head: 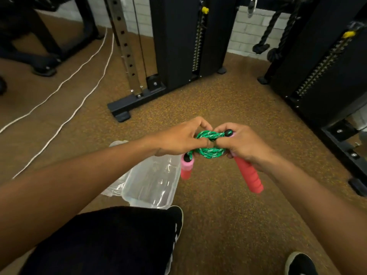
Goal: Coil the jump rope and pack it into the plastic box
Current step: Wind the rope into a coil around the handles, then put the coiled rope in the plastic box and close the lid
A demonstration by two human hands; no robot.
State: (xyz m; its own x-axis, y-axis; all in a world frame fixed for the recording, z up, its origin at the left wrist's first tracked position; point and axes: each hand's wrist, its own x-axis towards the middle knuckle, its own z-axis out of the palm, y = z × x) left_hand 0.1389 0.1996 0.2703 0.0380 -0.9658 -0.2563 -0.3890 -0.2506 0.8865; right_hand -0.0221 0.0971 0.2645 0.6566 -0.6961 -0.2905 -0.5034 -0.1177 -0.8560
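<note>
The jump rope is a green braided cord wound into a tight coil, held in the air between both hands. My left hand pinches the coil's left side. My right hand grips its right side and the top of one red foam handle, which slants down to the right. The other red handle hangs below my left hand. The clear plastic box stands open on the floor below and left of the hands, partly behind my left forearm.
The box's clear lid lies under its left side. My black-clad knee is in front of the box, a black shoe at the lower right. Black gym machine frames stand behind and to the right. A white cord trails across the speckled floor at left.
</note>
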